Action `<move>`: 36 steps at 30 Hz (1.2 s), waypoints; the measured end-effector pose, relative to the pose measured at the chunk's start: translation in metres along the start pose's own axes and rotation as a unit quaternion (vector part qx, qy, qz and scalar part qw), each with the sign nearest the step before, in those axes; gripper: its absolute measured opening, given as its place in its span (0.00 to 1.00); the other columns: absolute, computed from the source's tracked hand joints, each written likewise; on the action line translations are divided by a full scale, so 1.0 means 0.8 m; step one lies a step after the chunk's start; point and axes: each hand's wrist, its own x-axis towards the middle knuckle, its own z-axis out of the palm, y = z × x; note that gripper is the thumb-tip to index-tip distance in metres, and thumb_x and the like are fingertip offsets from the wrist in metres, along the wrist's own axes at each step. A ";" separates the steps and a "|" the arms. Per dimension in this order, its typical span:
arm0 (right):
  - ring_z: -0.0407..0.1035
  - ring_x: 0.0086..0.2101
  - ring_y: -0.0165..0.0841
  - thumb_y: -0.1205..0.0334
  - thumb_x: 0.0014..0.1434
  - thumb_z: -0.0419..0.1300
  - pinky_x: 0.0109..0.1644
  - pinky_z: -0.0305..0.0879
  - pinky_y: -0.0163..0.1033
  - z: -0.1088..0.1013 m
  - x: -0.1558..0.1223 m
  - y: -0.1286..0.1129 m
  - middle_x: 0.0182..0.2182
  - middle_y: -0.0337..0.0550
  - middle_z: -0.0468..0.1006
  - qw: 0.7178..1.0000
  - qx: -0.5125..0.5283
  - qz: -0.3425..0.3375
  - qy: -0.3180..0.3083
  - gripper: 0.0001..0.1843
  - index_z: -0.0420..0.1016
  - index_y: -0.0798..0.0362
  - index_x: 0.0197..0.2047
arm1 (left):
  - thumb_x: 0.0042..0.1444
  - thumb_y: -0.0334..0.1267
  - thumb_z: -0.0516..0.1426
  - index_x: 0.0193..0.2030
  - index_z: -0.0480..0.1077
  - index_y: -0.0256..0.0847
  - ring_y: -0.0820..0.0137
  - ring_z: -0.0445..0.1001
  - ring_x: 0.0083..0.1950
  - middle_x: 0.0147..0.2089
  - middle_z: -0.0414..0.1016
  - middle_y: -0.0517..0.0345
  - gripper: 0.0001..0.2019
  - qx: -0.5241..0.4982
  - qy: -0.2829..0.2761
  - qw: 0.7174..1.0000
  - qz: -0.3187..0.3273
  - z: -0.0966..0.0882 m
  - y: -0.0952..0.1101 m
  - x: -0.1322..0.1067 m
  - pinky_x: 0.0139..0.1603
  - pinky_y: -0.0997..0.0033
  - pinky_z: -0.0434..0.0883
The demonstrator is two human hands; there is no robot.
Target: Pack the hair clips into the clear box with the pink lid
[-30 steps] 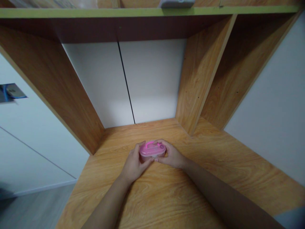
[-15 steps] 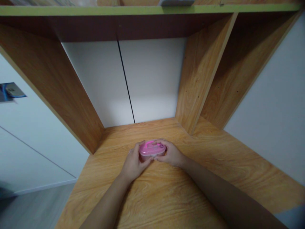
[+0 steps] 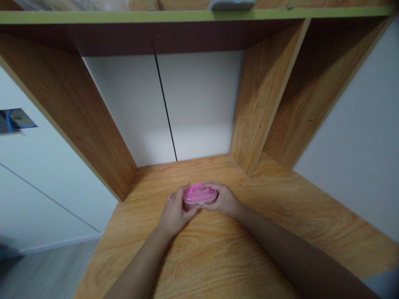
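Both hands grip a small oval plastic box from either end, at the middle of the wood-grain desk. The left hand wraps the box's left end, with its fingers over the top and its thumb along the near side. The right hand clasps the right end, its fingers curving over the lid. The two hands nearly meet at the near side of the box.

The box lies flat with its long axis running left to right, tilted only slightly, its pink lid facing up and a clear base beneath. Whatever is inside, if anything, cannot be made out. The hands hide where the base meets the desk, so it is unclear whether the box rests on the desk.

Beyond the hands, the desk runs back between wooden side panels to a white back panel split by a dark seam. A green-edged shelf spans above.
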 end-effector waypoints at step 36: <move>0.67 0.58 0.44 0.54 0.49 0.74 0.64 0.64 0.48 -0.009 -0.008 -0.019 0.59 0.50 0.71 0.995 -0.086 -0.053 -0.010 0.44 0.63 0.46 0.67 | 0.58 0.45 0.63 0.68 0.55 0.45 0.54 0.71 0.62 0.64 0.68 0.44 0.34 -0.050 -0.011 0.998 0.021 0.001 -0.012 -0.003 0.64 0.49 0.68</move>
